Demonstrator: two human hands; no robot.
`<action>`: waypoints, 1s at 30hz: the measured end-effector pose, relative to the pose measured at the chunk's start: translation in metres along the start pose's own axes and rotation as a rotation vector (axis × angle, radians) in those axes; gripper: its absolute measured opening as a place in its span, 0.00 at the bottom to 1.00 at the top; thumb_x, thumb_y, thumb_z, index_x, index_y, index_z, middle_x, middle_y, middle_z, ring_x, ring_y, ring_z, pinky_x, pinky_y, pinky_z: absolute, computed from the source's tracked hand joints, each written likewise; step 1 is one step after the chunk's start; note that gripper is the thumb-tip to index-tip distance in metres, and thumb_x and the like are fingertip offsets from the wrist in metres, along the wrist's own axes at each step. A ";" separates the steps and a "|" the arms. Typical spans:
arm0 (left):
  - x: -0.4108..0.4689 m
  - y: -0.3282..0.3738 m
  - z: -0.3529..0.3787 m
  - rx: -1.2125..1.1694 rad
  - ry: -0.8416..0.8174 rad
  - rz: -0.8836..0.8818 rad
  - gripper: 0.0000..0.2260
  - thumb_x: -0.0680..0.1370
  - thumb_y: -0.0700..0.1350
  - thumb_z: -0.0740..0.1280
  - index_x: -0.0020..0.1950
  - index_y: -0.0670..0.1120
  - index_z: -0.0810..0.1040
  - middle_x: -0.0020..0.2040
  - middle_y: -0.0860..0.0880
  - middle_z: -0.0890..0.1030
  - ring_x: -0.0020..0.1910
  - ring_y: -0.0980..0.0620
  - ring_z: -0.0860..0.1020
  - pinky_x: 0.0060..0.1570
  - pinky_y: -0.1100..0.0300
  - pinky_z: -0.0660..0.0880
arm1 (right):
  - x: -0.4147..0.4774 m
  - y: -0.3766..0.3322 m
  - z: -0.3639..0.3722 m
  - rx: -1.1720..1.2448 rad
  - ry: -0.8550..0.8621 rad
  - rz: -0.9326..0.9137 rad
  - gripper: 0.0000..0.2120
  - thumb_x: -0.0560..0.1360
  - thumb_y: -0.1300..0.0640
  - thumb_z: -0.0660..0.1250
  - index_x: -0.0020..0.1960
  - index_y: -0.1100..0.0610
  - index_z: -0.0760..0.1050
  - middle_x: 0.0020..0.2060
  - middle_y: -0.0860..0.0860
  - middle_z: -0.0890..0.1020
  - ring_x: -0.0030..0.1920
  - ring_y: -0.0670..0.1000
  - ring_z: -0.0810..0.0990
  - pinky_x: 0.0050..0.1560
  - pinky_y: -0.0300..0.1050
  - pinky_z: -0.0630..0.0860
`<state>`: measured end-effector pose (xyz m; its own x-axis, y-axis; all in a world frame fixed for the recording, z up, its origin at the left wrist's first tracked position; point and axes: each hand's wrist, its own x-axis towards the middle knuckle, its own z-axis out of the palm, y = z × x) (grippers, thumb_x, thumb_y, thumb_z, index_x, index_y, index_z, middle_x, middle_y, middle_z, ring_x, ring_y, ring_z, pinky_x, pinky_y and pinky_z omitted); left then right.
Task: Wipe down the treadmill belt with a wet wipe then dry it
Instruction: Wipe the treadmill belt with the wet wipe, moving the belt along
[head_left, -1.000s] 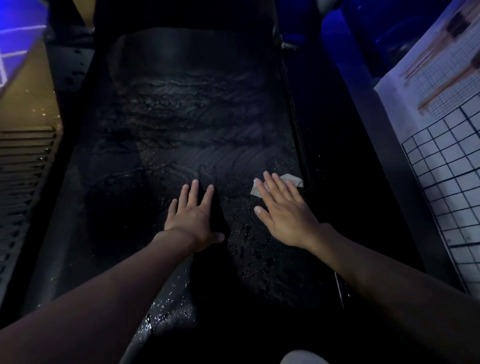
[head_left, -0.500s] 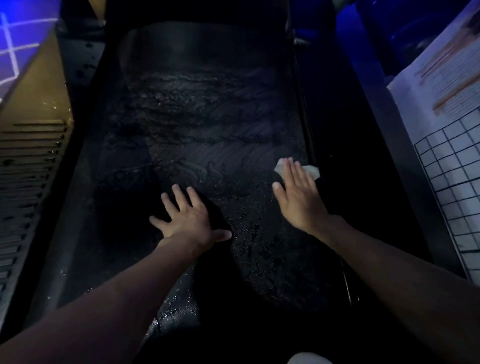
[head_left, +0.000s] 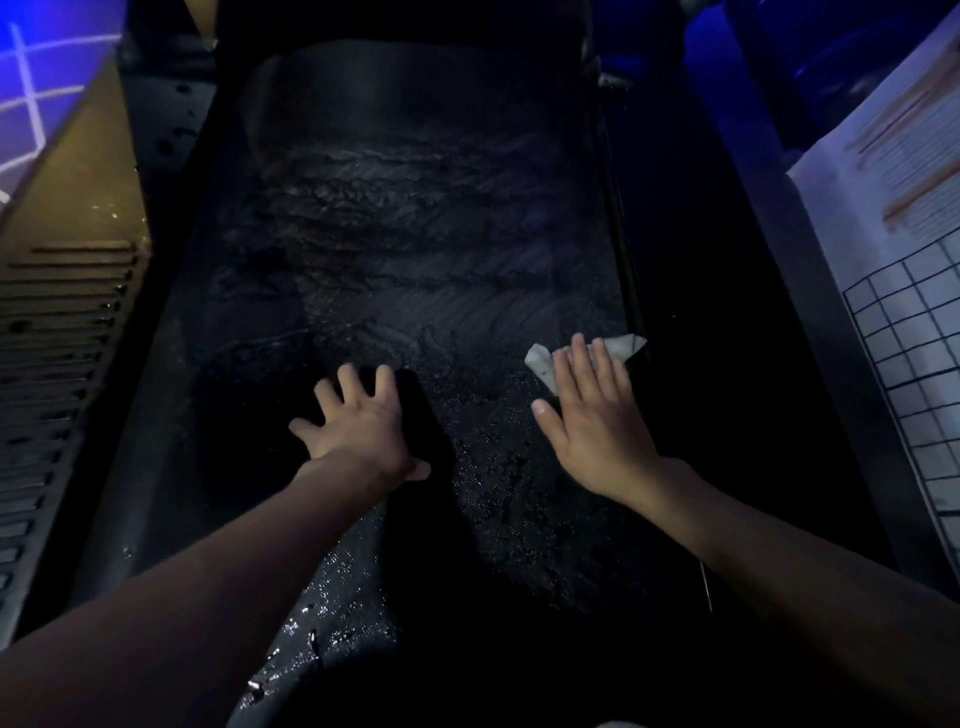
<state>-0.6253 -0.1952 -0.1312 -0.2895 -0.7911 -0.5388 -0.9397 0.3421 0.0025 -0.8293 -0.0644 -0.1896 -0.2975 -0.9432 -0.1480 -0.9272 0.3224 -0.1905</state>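
1. Pressing flat on the wet wipe (head_left: 540, 362), your right hand (head_left: 592, 415) keeps its fingers straight and close together. White corners of the wipe poke out past the fingertips and on the thumb side.
2. Your left hand (head_left: 358, 426) lies palm-down on the treadmill belt (head_left: 426, 249), fingers spread, holding nothing.
3. Ahead of both hands the dark belt shows streaky wet marks, and droplets glisten under your left forearm.
4. The wipe sits at the belt's edge on the outer side of your right hand.
5. Well beyond your right hand lies a gridded sheet (head_left: 909, 338), and well beyond your left hand a slatted panel (head_left: 57, 322).
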 end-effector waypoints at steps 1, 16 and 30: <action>0.001 -0.001 0.000 -0.009 -0.009 -0.008 0.50 0.60 0.59 0.80 0.72 0.52 0.53 0.74 0.42 0.50 0.74 0.37 0.51 0.63 0.31 0.64 | -0.001 0.000 0.000 -0.034 -0.040 -0.049 0.37 0.80 0.36 0.34 0.81 0.58 0.45 0.80 0.62 0.46 0.80 0.60 0.41 0.79 0.58 0.41; 0.001 -0.008 0.002 0.008 -0.021 -0.002 0.60 0.62 0.65 0.76 0.79 0.48 0.40 0.77 0.39 0.44 0.77 0.36 0.45 0.68 0.34 0.61 | 0.024 -0.020 -0.011 -0.057 -0.121 -0.138 0.38 0.74 0.32 0.22 0.80 0.47 0.36 0.79 0.59 0.37 0.78 0.59 0.33 0.78 0.57 0.37; 0.002 -0.040 0.000 -0.136 0.008 -0.061 0.54 0.66 0.59 0.77 0.79 0.48 0.44 0.77 0.36 0.39 0.77 0.34 0.44 0.72 0.39 0.54 | 0.040 -0.039 -0.006 -0.085 -0.100 -0.247 0.35 0.78 0.35 0.29 0.78 0.54 0.34 0.79 0.55 0.36 0.78 0.53 0.32 0.79 0.53 0.36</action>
<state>-0.5888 -0.2106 -0.1324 -0.2324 -0.8125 -0.5347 -0.9713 0.2221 0.0848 -0.8066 -0.1147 -0.1827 -0.0405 -0.9784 -0.2027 -0.9859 0.0721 -0.1508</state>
